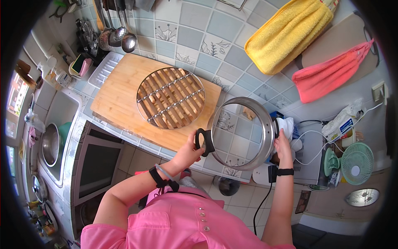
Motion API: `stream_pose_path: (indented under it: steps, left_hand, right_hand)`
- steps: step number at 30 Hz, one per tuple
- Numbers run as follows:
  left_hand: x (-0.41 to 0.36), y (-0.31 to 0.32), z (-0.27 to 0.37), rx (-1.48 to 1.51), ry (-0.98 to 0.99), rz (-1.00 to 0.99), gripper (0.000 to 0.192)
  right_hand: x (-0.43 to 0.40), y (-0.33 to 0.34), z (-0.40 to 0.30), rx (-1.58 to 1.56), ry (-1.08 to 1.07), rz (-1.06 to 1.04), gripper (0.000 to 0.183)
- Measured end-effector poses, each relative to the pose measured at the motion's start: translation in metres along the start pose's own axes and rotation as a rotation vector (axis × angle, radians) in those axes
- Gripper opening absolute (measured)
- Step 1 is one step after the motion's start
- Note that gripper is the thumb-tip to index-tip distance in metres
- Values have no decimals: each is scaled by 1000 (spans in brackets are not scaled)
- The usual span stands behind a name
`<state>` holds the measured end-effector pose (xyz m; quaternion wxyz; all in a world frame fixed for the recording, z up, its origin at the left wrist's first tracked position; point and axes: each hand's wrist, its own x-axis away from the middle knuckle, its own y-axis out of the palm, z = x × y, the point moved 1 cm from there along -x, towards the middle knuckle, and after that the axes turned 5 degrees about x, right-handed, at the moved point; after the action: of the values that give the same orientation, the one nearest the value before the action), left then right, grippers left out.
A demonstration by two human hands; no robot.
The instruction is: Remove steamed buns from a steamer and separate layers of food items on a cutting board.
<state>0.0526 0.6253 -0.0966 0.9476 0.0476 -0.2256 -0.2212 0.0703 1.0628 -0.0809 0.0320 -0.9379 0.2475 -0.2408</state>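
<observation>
A steel ring-shaped steamer section (266,124) with black side handles and an open middle is held over the tiled counter. My left hand (189,151) grips its left handle. At the opposite handle, my right hand (283,144) holds on, its fingertips partly hidden behind the handle. To the left, a round slatted rack (171,98) with a metal rim and beaded metal strips lies on a wooden cutting board (115,93). Peanut-like pieces show between and on its slats. A piece of ginger root (248,113) rests on the counter, seen through the ring.
A white plastic tray (105,70) lies beyond the board's left corner. The sink (65,107) with a steel bowl (51,144) is at far left. Right of my right hand are a white cable (311,132) and a green fan (357,163). A dark bin (228,185) stands on the floor.
</observation>
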Motion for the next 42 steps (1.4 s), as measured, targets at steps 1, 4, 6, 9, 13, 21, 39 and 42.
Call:
stream_pose_path:
  steps: [1, 4, 6, 9, 13, 21, 39, 42]
  left_hand:
    - [-1, 1, -3, 12, -3, 15, 72]
    - [-2, 4, -7, 67, -22, 85, 71]
    - [-2, 8, -5, 89, -22, 96, 71]
    - [-4, 10, -7, 132, 39, 126, 71]
    - [-13, 21, -13, 139, 60, 109, 71]
    - [-17, 27, -33, 84, 68, 53, 72]
    - [-29, 2, -54, -327, 457, -100, 35]
    - [-29, -4, -46, -347, 321, -146, 22]
  right_hand:
    - [-8, 4, 2, 10, 24, 14, 73]
    - [-24, 13, 0, 37, 59, -71, 72]
    - [-35, 17, 5, 30, 65, -106, 71]
    - [-48, 22, 11, 56, 111, -147, 72]
    - [-63, 8, 26, 275, 62, -85, 63]
    - [17, 54, 1, 926, -692, 208, 42]
    - [116, 370, -18, 1408, -1331, -221, 4]
    - [112, 371, -21, 1424, -1392, -309, 4]
